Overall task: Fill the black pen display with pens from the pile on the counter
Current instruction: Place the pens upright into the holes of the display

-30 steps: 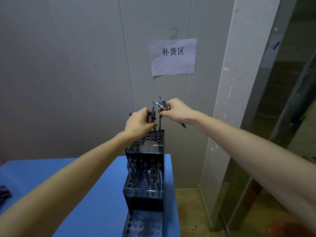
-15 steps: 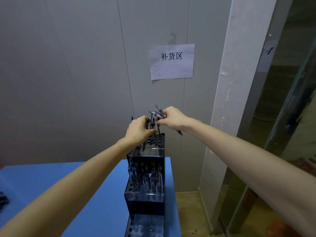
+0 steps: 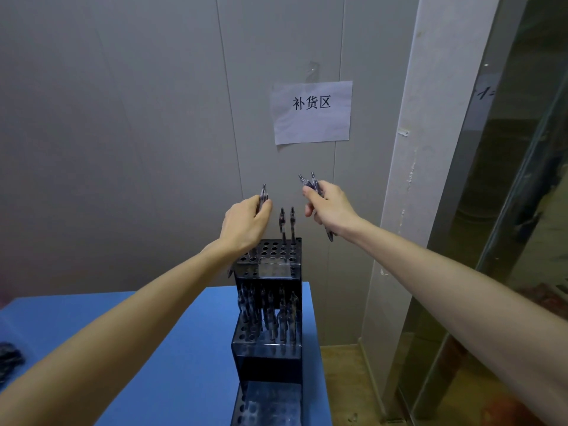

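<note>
Left hand [image 3: 246, 222] pinching one pen [image 3: 263, 195] over the black pen display [image 3: 267, 305] risks missing a hole (right hand [image 3: 330, 207] grips spare pens [image 3: 309, 183]).

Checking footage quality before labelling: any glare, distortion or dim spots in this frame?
Head view: wide-angle bending bows the wall seams and pillar; dim, flat light; soft sheen on the pen display top tier; reflections on the glass panel; pens in both hands small but readable.

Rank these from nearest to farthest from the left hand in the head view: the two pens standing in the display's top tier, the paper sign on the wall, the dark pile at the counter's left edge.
1. The two standing pens, just right of the left hand, in the top tier's back row.
2. The paper sign, up and to the right on the wall.
3. The dark pile, far down at the left edge of the counter.
</note>
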Demonstrator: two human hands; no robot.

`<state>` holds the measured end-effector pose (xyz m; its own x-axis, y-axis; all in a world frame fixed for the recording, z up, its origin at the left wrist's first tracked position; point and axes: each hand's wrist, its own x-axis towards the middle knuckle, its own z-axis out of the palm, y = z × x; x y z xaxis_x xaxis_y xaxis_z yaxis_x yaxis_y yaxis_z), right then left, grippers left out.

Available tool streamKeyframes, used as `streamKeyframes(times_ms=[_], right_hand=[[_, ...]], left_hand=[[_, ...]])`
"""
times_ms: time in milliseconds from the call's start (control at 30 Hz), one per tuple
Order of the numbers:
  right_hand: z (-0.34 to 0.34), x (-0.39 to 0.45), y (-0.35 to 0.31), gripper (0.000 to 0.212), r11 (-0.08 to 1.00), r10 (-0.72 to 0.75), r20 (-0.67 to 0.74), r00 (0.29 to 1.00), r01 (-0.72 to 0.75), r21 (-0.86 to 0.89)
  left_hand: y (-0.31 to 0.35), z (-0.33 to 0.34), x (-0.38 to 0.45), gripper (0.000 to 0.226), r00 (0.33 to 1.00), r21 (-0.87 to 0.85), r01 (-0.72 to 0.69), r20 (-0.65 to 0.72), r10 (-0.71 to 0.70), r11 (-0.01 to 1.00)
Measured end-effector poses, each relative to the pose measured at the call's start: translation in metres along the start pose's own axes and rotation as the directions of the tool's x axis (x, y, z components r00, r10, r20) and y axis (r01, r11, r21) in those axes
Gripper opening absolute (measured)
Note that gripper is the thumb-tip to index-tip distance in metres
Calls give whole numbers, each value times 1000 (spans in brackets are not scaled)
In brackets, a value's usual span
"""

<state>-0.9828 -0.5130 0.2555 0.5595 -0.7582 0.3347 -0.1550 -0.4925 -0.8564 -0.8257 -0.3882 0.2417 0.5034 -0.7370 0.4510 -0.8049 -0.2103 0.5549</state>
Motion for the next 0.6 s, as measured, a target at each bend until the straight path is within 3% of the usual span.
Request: streamKeyframes(times_ms=[200, 367, 500, 600], right_hand=[[0, -3, -8, 26, 999, 36, 9, 999, -37, 41], [-2, -3, -6, 29, 987, 34, -24, 999, -38, -157], [-4, -3, -6, 41, 989, 44, -50, 998, -50, -136], [-3, -7, -9, 33, 992, 53, -31, 998, -56, -116]], left_hand=[[-1, -21, 11, 29, 999, -122, -39, 1, 39, 992], [4, -30, 14, 56, 1000, -315, 7, -26, -16, 949], [5, -28, 16, 27, 999, -349, -6, -36, -7, 937], [4, -25, 17, 22, 1000, -390, 13, -14, -20, 921]])
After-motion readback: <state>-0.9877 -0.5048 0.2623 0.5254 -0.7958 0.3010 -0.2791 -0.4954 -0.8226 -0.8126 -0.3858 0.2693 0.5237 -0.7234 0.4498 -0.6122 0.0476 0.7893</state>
